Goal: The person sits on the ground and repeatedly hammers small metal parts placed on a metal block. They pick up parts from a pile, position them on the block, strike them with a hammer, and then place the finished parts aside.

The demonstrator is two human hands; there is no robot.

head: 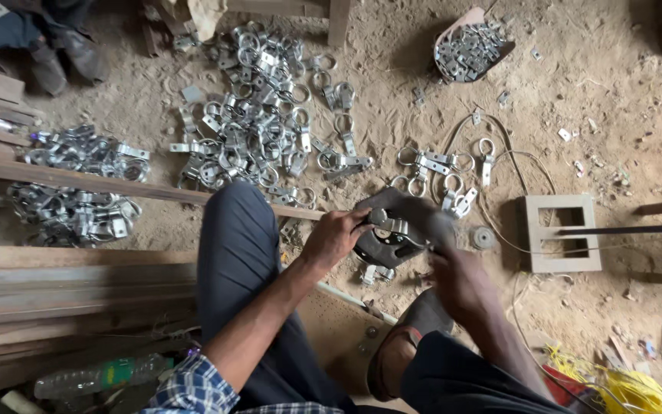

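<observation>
My left hand (336, 237) pinches a small silver metal bracket (390, 225) and holds it down on a dark, rounded metal block (392, 230) on the sandy ground. Blurred with motion just right of the block, my right hand (453, 276) has its fingers curled; whatever it holds is hidden. Both forearms reach forward over my knees, which are in dark trousers. A big heap of silver ring-and-plate fittings (258, 115) lies beyond the block, with a few single ones (438, 172) spread out nearer to it.
Wooden planks (78, 284) are stacked at the left, with more metal fittings (78, 184) piled by them. A tray of small brackets (470, 50) stands at the back. A square wooden frame (561, 234) is at the right, yellow wire (622, 387) at the bottom right, a plastic bottle (97, 376) at the lower left.
</observation>
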